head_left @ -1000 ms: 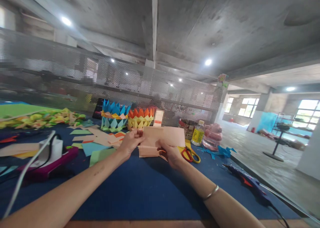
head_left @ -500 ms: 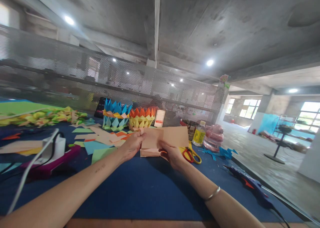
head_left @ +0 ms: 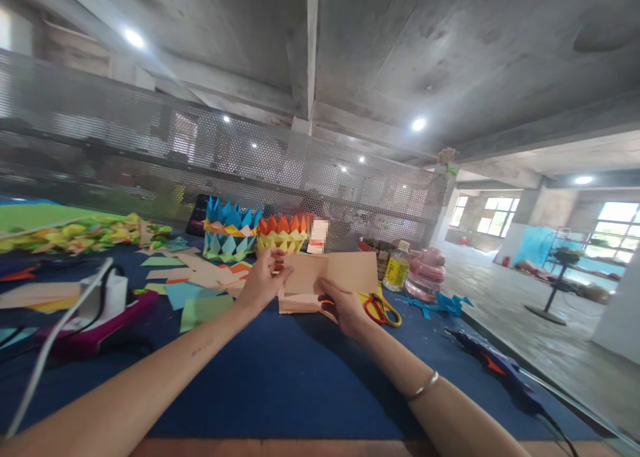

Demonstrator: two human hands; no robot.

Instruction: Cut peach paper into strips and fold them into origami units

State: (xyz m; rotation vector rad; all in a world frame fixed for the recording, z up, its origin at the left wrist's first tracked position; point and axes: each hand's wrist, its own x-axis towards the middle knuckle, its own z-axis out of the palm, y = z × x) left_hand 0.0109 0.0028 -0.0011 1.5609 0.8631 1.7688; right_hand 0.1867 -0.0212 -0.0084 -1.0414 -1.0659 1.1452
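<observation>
A strip of tan paper (head_left: 353,271) stands upright above the table, with a crease near its middle. My right hand (head_left: 345,307) grips its lower edge, thumb in front and fingers behind. At the strip's left end is my left hand (head_left: 265,277); its fingers are loosely bent and apart from the thumb, whose tip is near or against the paper's edge. Beneath the strip lies a small stack of tan paper (head_left: 300,305). Beside my right hand rest scissors (head_left: 386,310) with red and yellow handles.
Folded-paper rings in blue (head_left: 231,233) and orange-yellow (head_left: 281,233) stand behind. Loose paper sheets (head_left: 205,310) and a power strip (head_left: 110,323) with cables lie left. Rightward are a yellow-labelled bottle (head_left: 397,270), a pink container (head_left: 425,273) and a glue gun (head_left: 500,363).
My left fingers have loosened and lifted from the strip's left end, where they were pinched. My right hand keeps its hold on the paper. The view has shifted slightly.
</observation>
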